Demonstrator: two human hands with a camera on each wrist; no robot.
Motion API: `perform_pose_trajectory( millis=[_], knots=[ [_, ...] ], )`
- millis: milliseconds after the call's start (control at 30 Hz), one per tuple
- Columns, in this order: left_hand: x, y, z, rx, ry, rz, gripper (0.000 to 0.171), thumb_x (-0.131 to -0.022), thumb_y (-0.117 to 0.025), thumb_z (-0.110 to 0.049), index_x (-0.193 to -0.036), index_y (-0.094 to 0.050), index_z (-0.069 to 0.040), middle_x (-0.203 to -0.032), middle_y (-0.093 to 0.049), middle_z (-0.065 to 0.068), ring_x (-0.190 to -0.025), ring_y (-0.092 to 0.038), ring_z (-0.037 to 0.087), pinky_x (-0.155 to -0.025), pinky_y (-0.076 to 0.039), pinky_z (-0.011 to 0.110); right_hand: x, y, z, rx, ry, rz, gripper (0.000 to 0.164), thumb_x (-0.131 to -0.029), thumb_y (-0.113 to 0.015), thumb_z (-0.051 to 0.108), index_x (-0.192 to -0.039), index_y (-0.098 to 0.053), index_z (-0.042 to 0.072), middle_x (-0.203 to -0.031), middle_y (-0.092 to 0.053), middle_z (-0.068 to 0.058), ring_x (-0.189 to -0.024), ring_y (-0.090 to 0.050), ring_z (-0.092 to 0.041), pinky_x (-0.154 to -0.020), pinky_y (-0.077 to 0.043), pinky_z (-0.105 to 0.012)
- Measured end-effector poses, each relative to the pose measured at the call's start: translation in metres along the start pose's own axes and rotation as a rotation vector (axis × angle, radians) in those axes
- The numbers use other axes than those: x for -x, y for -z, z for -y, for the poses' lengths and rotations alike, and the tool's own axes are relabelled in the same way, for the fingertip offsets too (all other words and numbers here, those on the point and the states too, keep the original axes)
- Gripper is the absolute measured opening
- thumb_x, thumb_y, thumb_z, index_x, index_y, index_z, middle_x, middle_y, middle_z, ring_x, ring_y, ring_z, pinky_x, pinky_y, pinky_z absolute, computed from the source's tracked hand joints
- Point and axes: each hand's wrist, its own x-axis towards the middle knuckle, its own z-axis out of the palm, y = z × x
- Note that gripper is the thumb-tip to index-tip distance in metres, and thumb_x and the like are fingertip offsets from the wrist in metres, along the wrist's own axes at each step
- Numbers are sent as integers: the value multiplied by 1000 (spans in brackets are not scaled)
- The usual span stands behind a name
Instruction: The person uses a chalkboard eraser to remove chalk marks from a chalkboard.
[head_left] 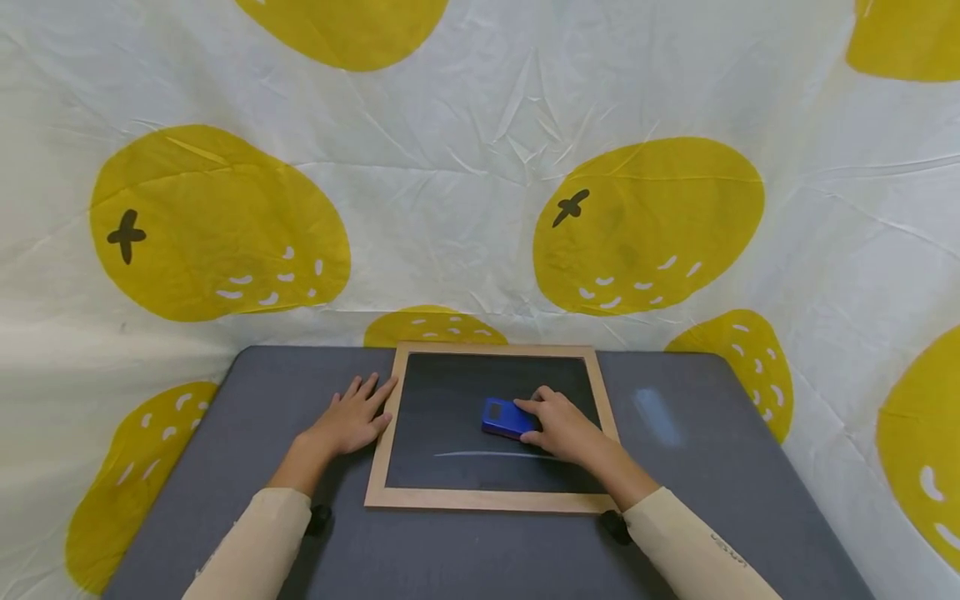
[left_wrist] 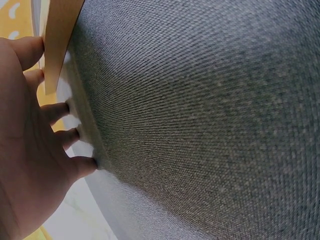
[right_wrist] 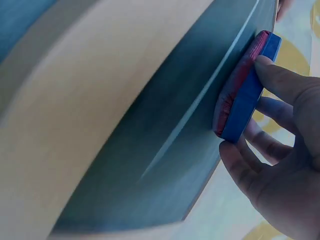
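A wood-framed chalkboard (head_left: 450, 383) lies flat on a grey table. My right hand (head_left: 562, 425) grips a blue chalkboard eraser (head_left: 504, 417) by its sides, over the middle of the board. In the right wrist view, the eraser (right_wrist: 245, 100) has a reddish felt pad facing the board; whether it touches cannot be told. A white chalk line (head_left: 487, 454) runs across the lower board, nearer to me than the eraser. My left hand (head_left: 351, 423) is spread at the frame's left side, its thumb and a fingertip touching the wood (left_wrist: 57, 45).
The grey cloth-like table top (head_left: 720, 467) extends around the board. A pale chalky smudge (head_left: 658, 417) marks it at the right. Behind the table hangs a white curtain (head_left: 450, 208) with yellow fruit prints.
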Motion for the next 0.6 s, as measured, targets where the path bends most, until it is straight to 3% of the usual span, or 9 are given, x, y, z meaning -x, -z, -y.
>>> perform_pose_trajectory(
  millis=[367, 600],
  knots=[
    [-2, 1, -2, -1, 18, 10, 65, -110, -41, -45, -167, -20, -23, -171, -18, 23, -155, -13, 54, -114, -16, 81, 29, 17, -51, -45, -27, -13, 60, -89, -83, 23, -143, -63, 6, -123, -60, -17, -107, -64, -32, -91, -56, -50],
    [-2, 1, -2, -2, 17, 13, 65, -110, -40, -46, -167, -20, -24, -171, -18, 23, -155, -13, 54, -113, -17, 82, 40, 22, -68, -35, -17, -28, 60, -88, -84, 21, -142, -63, 4, -120, -61, -18, -105, -64, -33, -90, -55, -51]
  ],
)
